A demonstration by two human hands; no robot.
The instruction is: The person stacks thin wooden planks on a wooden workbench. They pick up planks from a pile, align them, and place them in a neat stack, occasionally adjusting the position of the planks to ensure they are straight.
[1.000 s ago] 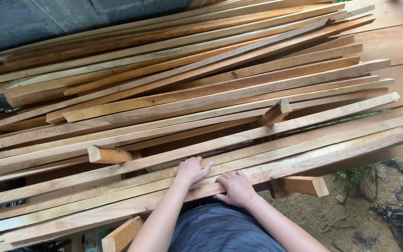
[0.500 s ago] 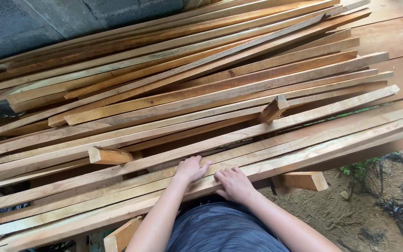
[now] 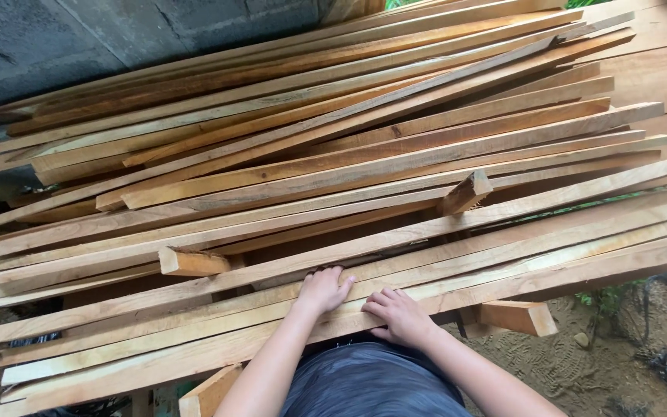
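Observation:
A wide stack of long wooden slats (image 3: 333,185) lies across my view, sloping up to the right. My left hand (image 3: 321,291) rests flat on the near slats with its fingers spread over one pale slat (image 3: 503,232). My right hand (image 3: 400,315) lies just to its right, palm down, fingers curled over the edge of the nearest slats (image 3: 580,266). Neither hand lifts anything clear of the pile.
Short wooden blocks stick out of the pile: one at the left (image 3: 191,262), one upright in the middle (image 3: 466,191), one at the lower right (image 3: 517,316). A grey block wall (image 3: 117,38) stands behind. Dirt ground (image 3: 604,363) lies at the lower right.
The nearest slats have slid to the right under my hands, their right ends now reaching further out. Both hands stay on the same spot of the pile.

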